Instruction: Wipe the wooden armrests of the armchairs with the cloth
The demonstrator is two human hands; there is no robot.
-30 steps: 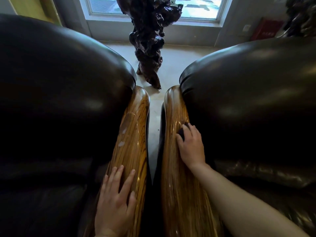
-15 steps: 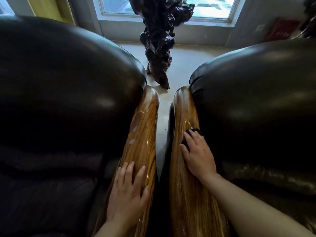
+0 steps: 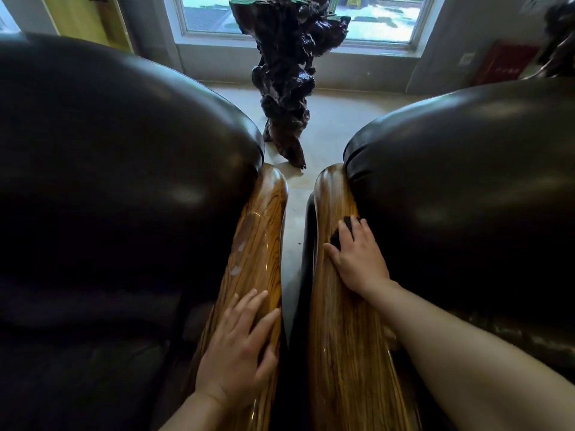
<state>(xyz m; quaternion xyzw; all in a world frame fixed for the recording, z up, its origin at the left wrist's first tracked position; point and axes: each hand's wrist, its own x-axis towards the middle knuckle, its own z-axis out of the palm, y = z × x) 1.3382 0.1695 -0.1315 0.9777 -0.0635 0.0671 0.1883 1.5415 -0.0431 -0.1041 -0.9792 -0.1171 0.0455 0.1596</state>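
Observation:
Two dark leather armchairs stand side by side, each with a glossy striped wooden armrest facing the narrow gap between them. My right hand (image 3: 357,256) presses a small dark cloth (image 3: 340,233) flat on the right armrest (image 3: 345,353), about midway along, next to the leather cushion. Only the cloth's front edge shows past my fingers. On the near part of the left armrest (image 3: 258,241), my left hand (image 3: 239,353) lies flat, fingers apart, holding nothing. A few pale smudges mark the left armrest farther up.
The left armchair (image 3: 109,181) and the right armchair (image 3: 466,181) fill both sides. A dark gnarled root sculpture (image 3: 286,88) stands on the pale floor beyond the gap, before a low window (image 3: 311,20). A red box (image 3: 504,62) sits at the far right wall.
My right hand has slid the cloth a little farther up the right armrest. My left hand has crept slightly forward on the left armrest. The view has shifted a bit.

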